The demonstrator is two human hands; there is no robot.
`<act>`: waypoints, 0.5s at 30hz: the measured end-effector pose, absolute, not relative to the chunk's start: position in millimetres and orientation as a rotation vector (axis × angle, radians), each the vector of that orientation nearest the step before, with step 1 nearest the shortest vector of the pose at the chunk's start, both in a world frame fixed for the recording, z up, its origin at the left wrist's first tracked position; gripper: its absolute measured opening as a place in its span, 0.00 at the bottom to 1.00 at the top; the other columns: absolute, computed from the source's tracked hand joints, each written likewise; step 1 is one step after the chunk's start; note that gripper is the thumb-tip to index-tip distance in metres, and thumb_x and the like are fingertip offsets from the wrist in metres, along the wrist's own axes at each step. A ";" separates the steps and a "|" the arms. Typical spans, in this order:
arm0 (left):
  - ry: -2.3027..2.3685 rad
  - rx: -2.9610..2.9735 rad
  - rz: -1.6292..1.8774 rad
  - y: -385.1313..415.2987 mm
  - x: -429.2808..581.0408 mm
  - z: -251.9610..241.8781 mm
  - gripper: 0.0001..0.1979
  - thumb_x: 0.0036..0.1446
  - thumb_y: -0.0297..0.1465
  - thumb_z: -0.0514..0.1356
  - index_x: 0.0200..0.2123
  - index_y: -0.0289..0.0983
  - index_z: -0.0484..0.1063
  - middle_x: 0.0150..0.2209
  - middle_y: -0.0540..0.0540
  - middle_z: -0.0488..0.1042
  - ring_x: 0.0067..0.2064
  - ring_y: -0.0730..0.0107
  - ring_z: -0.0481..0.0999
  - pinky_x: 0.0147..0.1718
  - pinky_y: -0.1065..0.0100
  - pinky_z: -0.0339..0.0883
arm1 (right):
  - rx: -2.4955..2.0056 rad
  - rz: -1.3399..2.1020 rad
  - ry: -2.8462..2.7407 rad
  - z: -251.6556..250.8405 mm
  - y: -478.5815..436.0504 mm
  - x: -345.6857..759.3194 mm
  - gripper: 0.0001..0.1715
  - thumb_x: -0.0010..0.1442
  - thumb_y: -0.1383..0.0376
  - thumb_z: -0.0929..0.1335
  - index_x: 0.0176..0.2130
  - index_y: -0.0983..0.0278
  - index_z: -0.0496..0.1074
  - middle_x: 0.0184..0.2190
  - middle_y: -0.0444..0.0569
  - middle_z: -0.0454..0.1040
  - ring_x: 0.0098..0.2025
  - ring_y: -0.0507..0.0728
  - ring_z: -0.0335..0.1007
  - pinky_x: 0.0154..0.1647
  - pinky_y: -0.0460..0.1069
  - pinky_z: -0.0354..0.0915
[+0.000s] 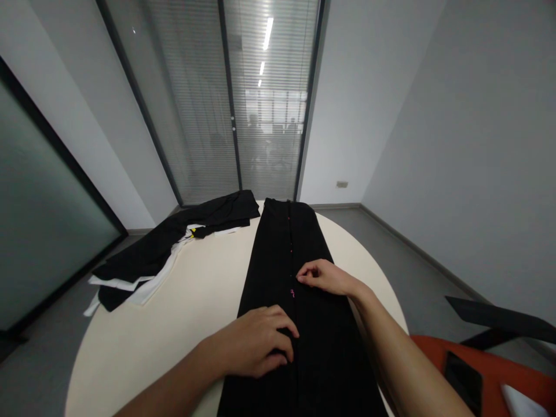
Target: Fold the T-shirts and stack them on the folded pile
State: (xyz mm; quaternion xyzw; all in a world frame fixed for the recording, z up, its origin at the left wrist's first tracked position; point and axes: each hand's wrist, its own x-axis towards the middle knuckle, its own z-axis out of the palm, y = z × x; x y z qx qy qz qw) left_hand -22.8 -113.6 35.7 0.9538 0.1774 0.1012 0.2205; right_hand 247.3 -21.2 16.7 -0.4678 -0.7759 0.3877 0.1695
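A long black garment lies flat down the table, a seam or opening running along its middle. I cannot tell whether it is a skirt or another piece. Small red and pink specks dot that line, and a pink loop-like bit sits on it. My left hand rests on the near part of the cloth, left of the line, with bent fingers apart and nothing visible in them. Farther up and to the right, my right hand is closed in a pinch beside the line; whatever its fingertips hold is too small to make out.
Black and white garments lie heaped along the left edge of the round cream table. At the lower right is an orange chair with a black armrest, a dark flat object and a white one on it. Glass panels stand beyond.
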 end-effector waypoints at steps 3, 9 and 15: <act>0.478 2.636 0.334 -111.8 -19.7 33.7 0.05 0.64 0.28 0.61 0.39 0.42 0.77 0.51 0.49 0.76 0.53 0.67 0.73 0.53 0.64 0.66 | -1.322 1.136 -2.217 16.1 -22.7 246.1 0.24 0.58 0.49 0.71 0.44 0.64 0.81 0.25 0.43 0.72 0.25 0.49 0.61 0.26 0.44 0.56; 0.461 2.590 0.356 -114.3 -19.2 29.3 0.05 0.61 0.29 0.63 0.40 0.42 0.77 0.53 0.49 0.75 0.55 0.65 0.72 0.56 0.61 0.63 | -1.228 1.298 -2.267 17.2 -28.8 237.9 0.25 0.55 0.50 0.73 0.45 0.64 0.82 0.24 0.42 0.70 0.25 0.48 0.59 0.26 0.44 0.53; 0.474 2.621 0.328 -117.0 -16.5 25.8 0.13 0.60 0.33 0.65 0.49 0.44 0.75 0.53 0.49 0.75 0.54 0.64 0.72 0.55 0.61 0.63 | -1.216 1.294 -2.327 19.4 -30.2 233.9 0.18 0.54 0.56 0.73 0.41 0.65 0.83 0.22 0.41 0.69 0.25 0.48 0.60 0.26 0.43 0.53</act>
